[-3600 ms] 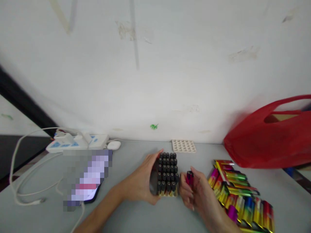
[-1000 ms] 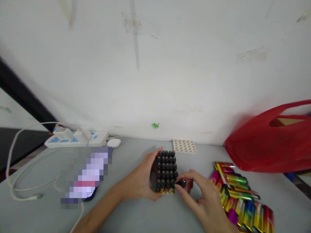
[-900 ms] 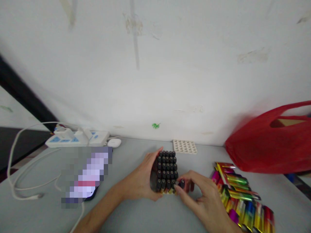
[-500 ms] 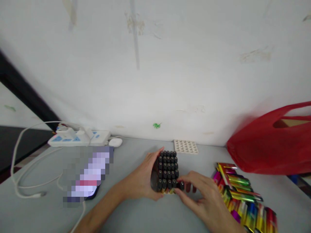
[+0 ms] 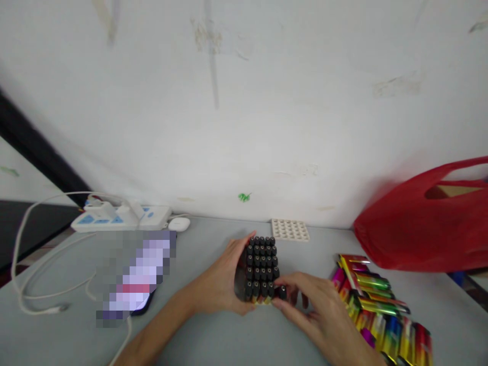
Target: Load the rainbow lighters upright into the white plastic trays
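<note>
My left hand [image 5: 224,277] is wrapped round the left side of a block of small sticks [image 5: 261,269], steadying it upright above the grey table. The sticks stand in tight rows, black ends up, each with a small pale ring; yellow-gold shows below the front row. Thumb and fingers of my right hand [image 5: 318,310] pinch one black-ended stick [image 5: 282,292] at the block's front right corner. Its lower part is hidden by my fingers. To the right lies a pile of shiny coloured sticks [image 5: 381,310], in red, yellow, green and blue.
Behind the block a white tray with holes [image 5: 290,230] lies by the wall. A red bag [image 5: 423,229] stands at the right. On the left are a power strip [image 5: 122,218], a white case [image 5: 179,224], a blurred-out phone [image 5: 141,277] and loose white cables [image 5: 57,296].
The whole view has shifted slightly. Both hands keep their holds, and the pinched stick stays at the block's front right corner.
</note>
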A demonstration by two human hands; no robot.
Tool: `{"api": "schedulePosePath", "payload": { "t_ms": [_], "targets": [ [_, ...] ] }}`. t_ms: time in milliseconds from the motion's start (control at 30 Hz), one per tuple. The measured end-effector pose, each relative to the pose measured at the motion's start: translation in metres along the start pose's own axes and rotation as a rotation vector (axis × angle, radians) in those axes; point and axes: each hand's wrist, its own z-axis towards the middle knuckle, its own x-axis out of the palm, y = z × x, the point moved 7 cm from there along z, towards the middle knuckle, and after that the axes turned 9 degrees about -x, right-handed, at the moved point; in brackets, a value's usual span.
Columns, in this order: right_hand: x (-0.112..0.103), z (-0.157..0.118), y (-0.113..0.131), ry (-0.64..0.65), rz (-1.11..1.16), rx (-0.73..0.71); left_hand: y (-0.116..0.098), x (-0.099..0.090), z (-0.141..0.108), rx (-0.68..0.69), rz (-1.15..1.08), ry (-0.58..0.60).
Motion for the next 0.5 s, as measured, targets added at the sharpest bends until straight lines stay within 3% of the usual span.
{"api": "schedulePosePath", "payload": {
  "t_ms": [500],
  "targets": [
    [-0.0041, -0.0022, -0.008, -0.122, 0.037, 0.088, 0.0008, 0.0001, -0.0015, -0.022, 0.009, 0.006]
  ]
}}
